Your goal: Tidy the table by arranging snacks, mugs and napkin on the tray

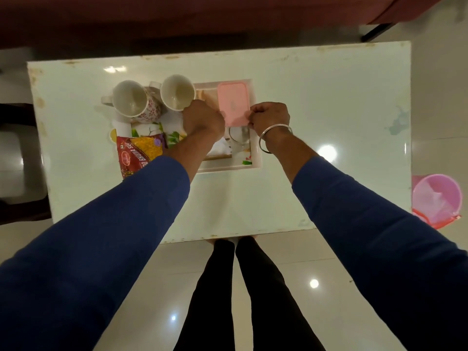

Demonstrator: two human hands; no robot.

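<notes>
A white floral tray (254, 162) lies on the pale table (329, 102). A pink lidded box (232, 102) sits at the tray's far right; my left hand (202, 119) and my right hand (269, 117) pinch its near corners. Two white mugs stand at the tray's left: a flower-patterned mug (130, 101) and a plain mug (177, 92), the plain one just beyond my left hand. A red and yellow snack packet (138, 152) lies over the tray's near left part. A glass (239, 138) and a white napkin (220, 146) sit below the box.
A pink bin (436, 198) stands on the floor at the table's right end. A dark red sofa (177, 19) runs along the far side. A dark chair (15, 158) is at the left. My legs stand at the table's near edge.
</notes>
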